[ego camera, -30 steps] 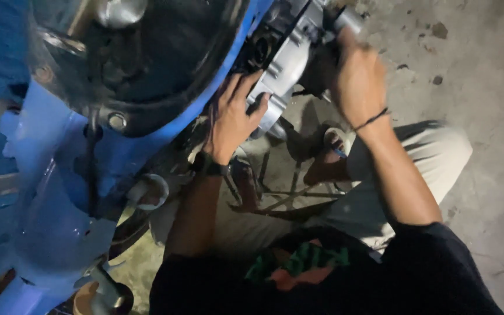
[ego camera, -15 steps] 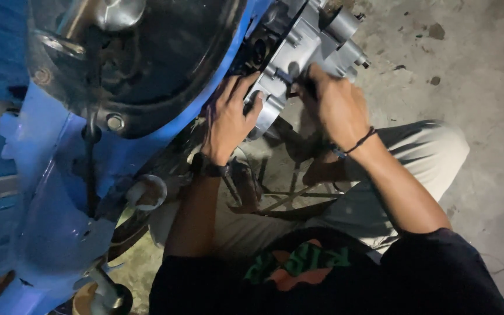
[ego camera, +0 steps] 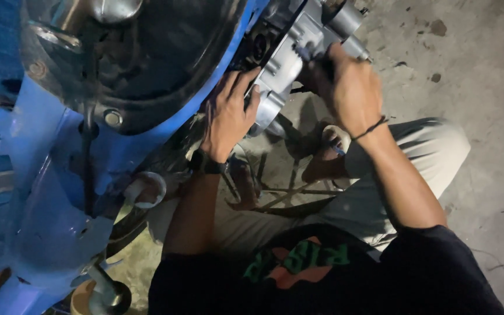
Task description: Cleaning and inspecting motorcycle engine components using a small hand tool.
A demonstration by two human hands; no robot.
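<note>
A grey concrete floor (ego camera: 485, 87), stained and spotted, fills the right side of the view under dim light. Nearest the camera is the person's black shirt (ego camera: 322, 280) with a green and orange print on the chest, and beyond it light trousers (ego camera: 403, 157) on folded legs, with a sandalled foot (ego camera: 328, 151) showing between the forearms.

The left hand (ego camera: 228, 116), a dark watch (ego camera: 207, 165) on its wrist, lies spread with the fingers fairly wide and flat against the lower edge of a grey metal engine casing (ego camera: 290, 52); it presses on the part rather than closing round anything. The right hand (ego camera: 345, 87), with a thin black band (ego camera: 371, 127) at the wrist, is curled in a narrow grip against the right side of the same casing; whatever it clasps is hidden by the fingers, so I cannot tell what it holds.

The casing sits at the top of the view, just beside the blue body (ego camera: 53, 192) of a scooter, whose dark, dusty underside (ego camera: 147, 64) occupies the upper left. A pale round fitting (ego camera: 147, 189) sticks out lower down on the blue frame.
</note>
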